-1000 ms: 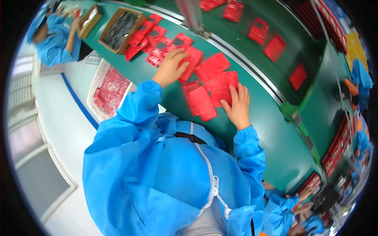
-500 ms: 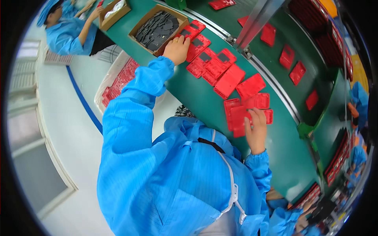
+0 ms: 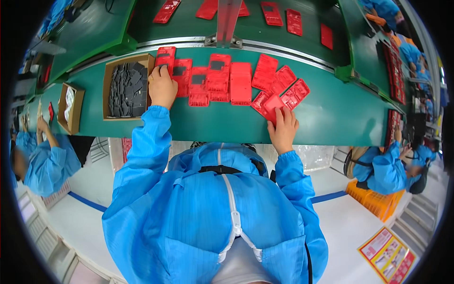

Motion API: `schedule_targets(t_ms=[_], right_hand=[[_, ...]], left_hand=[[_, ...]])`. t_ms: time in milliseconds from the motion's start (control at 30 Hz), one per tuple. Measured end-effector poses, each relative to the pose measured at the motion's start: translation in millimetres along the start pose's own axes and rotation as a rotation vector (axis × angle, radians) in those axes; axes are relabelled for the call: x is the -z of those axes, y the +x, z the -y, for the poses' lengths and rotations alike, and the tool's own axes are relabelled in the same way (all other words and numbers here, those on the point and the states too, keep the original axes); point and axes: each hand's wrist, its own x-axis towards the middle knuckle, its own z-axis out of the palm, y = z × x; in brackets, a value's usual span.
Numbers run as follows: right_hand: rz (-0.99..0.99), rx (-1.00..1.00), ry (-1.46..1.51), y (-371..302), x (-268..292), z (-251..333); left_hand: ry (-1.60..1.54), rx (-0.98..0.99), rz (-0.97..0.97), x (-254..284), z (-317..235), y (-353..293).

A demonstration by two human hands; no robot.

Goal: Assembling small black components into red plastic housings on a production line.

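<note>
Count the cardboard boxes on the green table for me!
2: a larger box by the left hand, holding dark grey pieces; a smaller box farther left, holding something white. Others may be hidden.

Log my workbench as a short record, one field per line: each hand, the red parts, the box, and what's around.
Left hand: over the leftmost red part; grip on it unclear
Right hand: fingers at a smooth red part
Red parts: loose, partly overlapping row on the green table; at least three show dark squares
Cardboard box: beside the left hand, holding many flat dark gray pieces
Around: more red parts beyond the metal rail; people in blue on both sides
</note>
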Motion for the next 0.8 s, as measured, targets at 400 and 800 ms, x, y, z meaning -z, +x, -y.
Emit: schedule_targets(t_ms=[400,800], right_hand=[[0.055,0.133,0.233,18,8,-30],[0.203,0.220,0.754,42,30,-84]], left_hand=[[-0.110,0.058,0.018,17,-20,4],[-0.801,-0.285,0.174,8,-307,79]])
